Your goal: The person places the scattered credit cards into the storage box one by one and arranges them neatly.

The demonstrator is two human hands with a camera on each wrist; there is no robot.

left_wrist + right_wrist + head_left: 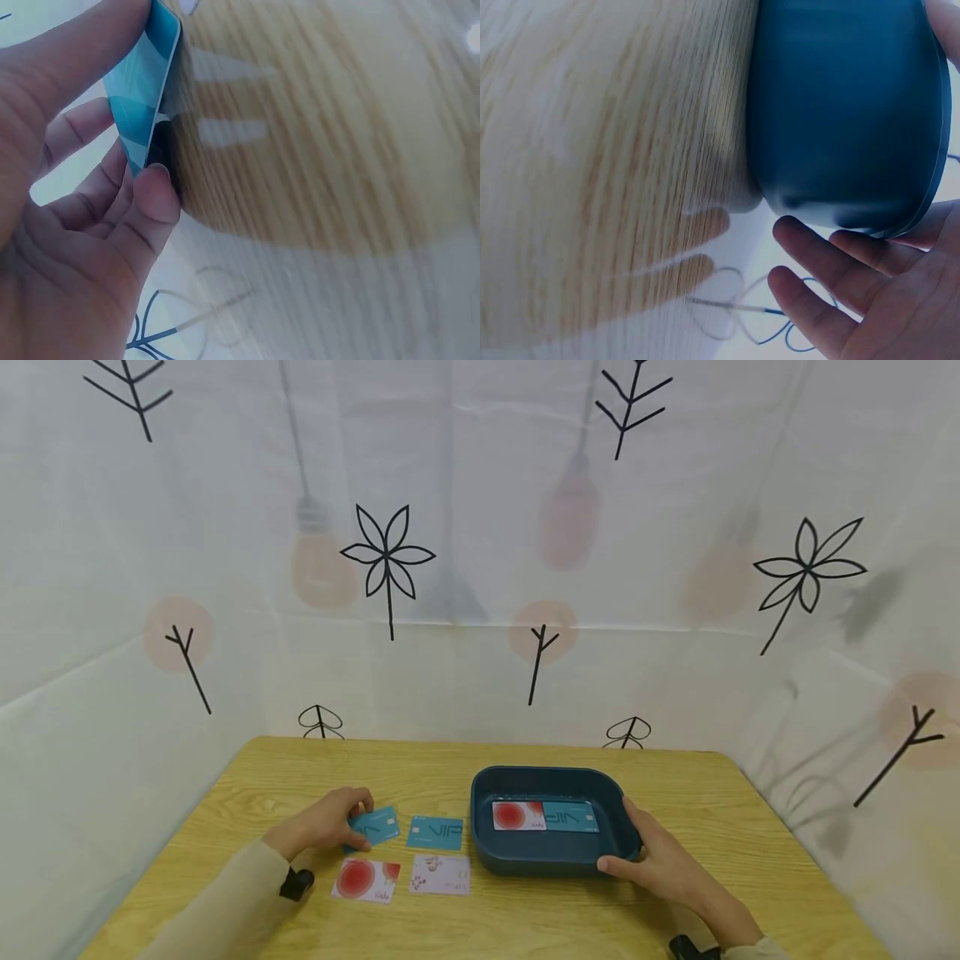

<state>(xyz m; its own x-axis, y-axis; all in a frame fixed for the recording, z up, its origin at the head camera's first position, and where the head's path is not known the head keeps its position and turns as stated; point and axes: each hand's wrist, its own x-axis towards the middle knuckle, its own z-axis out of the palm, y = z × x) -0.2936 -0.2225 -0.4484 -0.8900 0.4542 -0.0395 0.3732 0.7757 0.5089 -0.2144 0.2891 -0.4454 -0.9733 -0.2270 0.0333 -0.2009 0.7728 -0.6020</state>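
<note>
My left hand (330,820) pinches a blue VIP card (378,827) between thumb and fingers, and the card is tilted. In the left wrist view this card (139,94) stands edge-on close to the tabletop. Whether it touches the wood I cannot tell. My right hand (660,856) holds the right end of a dark blue tray (525,864), thumb at the front corner and fingers along the side wall. Inside the tray lie a red-circle card (513,816) and another blue VIP card (573,817), side by side. The right wrist view shows the tray's outer wall (847,112).
Left of the tray, a blue VIP card (435,833) lies on the wooden table (600,914). In front of it are a pale pink card (440,875) and a red-circle card (366,880). A patterned white curtain (465,677) hangs behind the table.
</note>
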